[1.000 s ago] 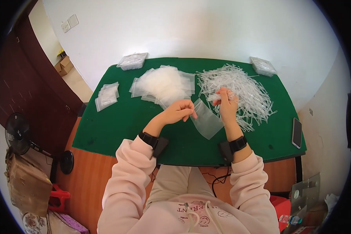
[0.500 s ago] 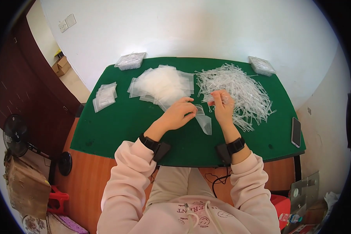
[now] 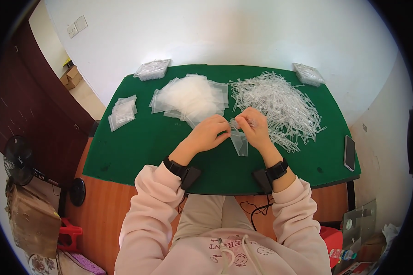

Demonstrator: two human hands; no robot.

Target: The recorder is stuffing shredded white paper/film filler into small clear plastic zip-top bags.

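Where the green felt-topped desk [image 3: 137, 146] begins at its left side, a small stack of filled clear plastic bags [image 3: 123, 112] lies flat. Far left edge: a flat bundle of packed clear bags [image 3: 152, 69], against the white wall.

Centre far: a loose heap of empty clear plastic bags [image 3: 190, 97], overlapping, spread wide.

Left hand [image 3: 211, 134] just near of that heap, fingers curled together, pinching the top edge of a small clear plastic bag [image 3: 239, 141]. Bag hangs near of both hands, lower end resting on the felt at mid-desk.

Right hand [image 3: 254, 128] close beside the left, nearly touching, fingers closed on the same bag's mouth; what sits between the fingertips is too small to tell. Black wristbands on both wrists, pink sleeves below.

Right of the hands: a broad scatter of thin clear plastic sticks [image 3: 280, 105], criss-crossed. Far right corner: a second flat bundle of clear bags [image 3: 309, 74]. Near right edge: a dark phone [image 3: 349, 152], lying flat, well apart from the sticks.
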